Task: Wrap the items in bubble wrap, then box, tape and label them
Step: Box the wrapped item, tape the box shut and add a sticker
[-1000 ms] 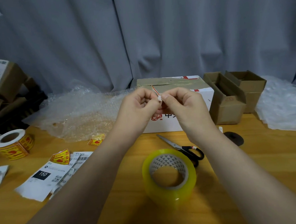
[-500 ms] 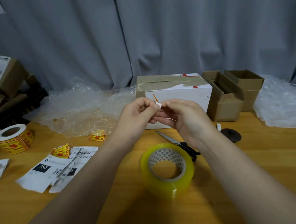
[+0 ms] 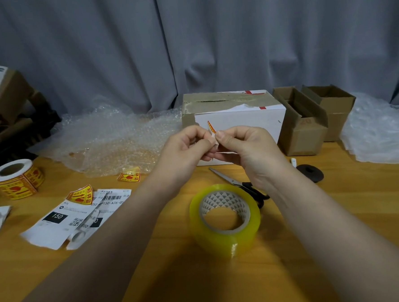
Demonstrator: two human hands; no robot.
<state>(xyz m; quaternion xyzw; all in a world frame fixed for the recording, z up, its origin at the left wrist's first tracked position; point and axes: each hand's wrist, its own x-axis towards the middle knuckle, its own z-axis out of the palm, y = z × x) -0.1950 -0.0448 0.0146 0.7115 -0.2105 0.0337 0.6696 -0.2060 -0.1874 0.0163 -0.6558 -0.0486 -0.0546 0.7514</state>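
Now the left hand (image 3: 184, 149) and right hand (image 3: 247, 148) pinch a small red-and-yellow sticker (image 3: 211, 128) between their fingers (image 3: 205, 140), its long axis roughly upright. The taped white box (image 3: 238, 115) stands on the tabletop (image 3: 342, 212) just beyond them, straight ahead, about equally near either hand.

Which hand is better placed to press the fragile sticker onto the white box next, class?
Probably the right hand: it sits directly before the white box front, while the left hand is nearer its left edge. Both pinch the fragile sticker.
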